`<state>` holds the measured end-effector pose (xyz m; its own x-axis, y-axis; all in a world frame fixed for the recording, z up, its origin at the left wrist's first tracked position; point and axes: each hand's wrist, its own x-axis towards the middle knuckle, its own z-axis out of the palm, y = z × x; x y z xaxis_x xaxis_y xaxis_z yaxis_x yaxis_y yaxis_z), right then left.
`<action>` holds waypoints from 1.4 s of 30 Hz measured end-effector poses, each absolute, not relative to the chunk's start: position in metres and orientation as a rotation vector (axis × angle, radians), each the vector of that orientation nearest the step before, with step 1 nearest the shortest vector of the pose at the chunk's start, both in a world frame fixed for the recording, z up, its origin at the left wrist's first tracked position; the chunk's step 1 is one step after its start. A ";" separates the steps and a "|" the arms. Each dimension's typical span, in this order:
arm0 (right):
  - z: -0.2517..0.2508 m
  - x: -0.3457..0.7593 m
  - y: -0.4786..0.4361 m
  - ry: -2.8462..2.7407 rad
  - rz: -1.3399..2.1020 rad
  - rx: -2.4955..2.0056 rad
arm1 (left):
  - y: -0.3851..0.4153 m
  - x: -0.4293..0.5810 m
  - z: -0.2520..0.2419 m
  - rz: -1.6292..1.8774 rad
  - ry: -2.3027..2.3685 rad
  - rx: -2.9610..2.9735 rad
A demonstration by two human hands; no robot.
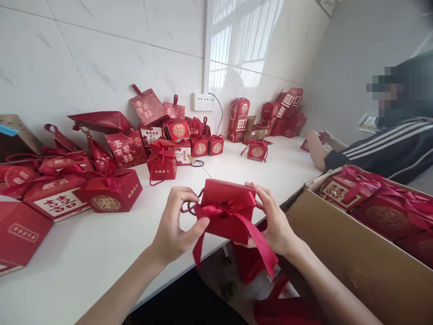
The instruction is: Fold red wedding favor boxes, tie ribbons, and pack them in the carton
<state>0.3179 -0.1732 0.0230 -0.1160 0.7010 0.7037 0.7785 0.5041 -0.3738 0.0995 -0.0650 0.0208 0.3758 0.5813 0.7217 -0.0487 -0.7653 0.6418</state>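
Observation:
A red gift box (227, 191) is held up over the front edge of the white table, its top towards me. A red satin ribbon (255, 234) is tied in a bow across it, with two tails hanging down. My left hand (176, 225) grips the left side, thumb on the ribbon and fingers bent by a dark twisted cord handle (188, 207). On the other side, my right hand (274, 221) clasps the box's right edge; some of its fingers are hidden behind the box.
Finished-looking red boxes (115, 192) crowd the table's left and back. To the right stands a cardboard carton (338, 239) filled with ribboned boxes. A co-worker's sleeve (379, 140) and hands are at the far right. A power strip (203, 102) is on the wall.

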 end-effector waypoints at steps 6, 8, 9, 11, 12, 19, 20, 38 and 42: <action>0.026 0.324 -0.191 -1.883 -0.086 -1.210 | -0.087 0.110 0.053 1.344 0.585 2.091; 0.025 0.326 -0.198 -1.871 -0.100 -1.195 | -0.093 0.114 0.061 1.316 0.574 2.104; 0.024 0.327 -0.202 -1.851 -0.106 -1.188 | -0.097 0.116 0.066 1.334 0.572 2.129; 0.022 0.330 -0.210 -1.792 -0.112 -1.190 | -0.108 0.122 0.073 1.475 0.538 2.231; 0.021 0.331 -0.214 -1.763 -0.111 -1.192 | -0.115 0.124 0.076 1.582 0.483 2.301; 0.024 0.342 -0.247 -1.631 -0.263 -1.177 | -0.171 0.136 0.079 1.869 -0.116 2.745; 0.026 0.343 -0.251 -1.627 -0.296 -1.185 | -0.176 0.138 0.079 1.916 -0.085 2.699; 0.088 0.408 -0.368 -0.267 0.803 -1.255 | -0.071 0.246 0.036 0.799 0.613 2.095; 0.088 0.420 -0.389 -0.329 0.795 -1.174 | -0.052 0.258 0.002 0.804 0.641 2.192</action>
<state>0.4204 -0.3893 0.0883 0.6908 0.7040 -0.1650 -0.3809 0.1604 -0.9106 0.2576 -0.0520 0.0022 0.6839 0.6393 0.3517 0.2009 -0.6284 0.7515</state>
